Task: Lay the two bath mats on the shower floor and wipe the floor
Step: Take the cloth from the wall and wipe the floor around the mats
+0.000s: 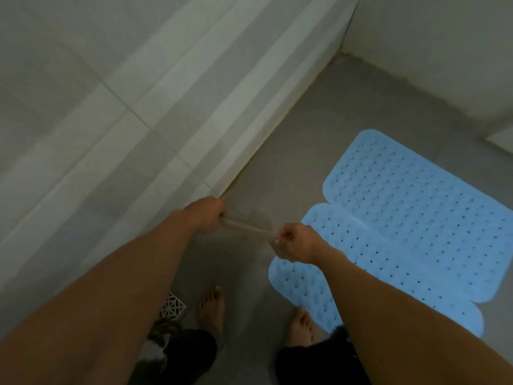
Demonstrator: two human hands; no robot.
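Observation:
A light blue bath mat [402, 226] with rows of small holes lies flat on the grey shower floor [319, 129] at the right. Both my hands hold the top edge of a second, see-through mat [244, 230], pulled taut between them; its clear sheet hangs down in front of my feet and is faint against the floor. My left hand [206, 215] grips one end close to the foot of the tiled wall. My right hand [294, 243] pinches the other end just above the blue mat's near left corner.
A white tiled wall [111, 107] runs along the left and a second wall [430, 45] closes the far corner. A metal floor drain [173, 305] sits by my left foot [211, 307]. My right foot [301, 323] stands at the blue mat's edge.

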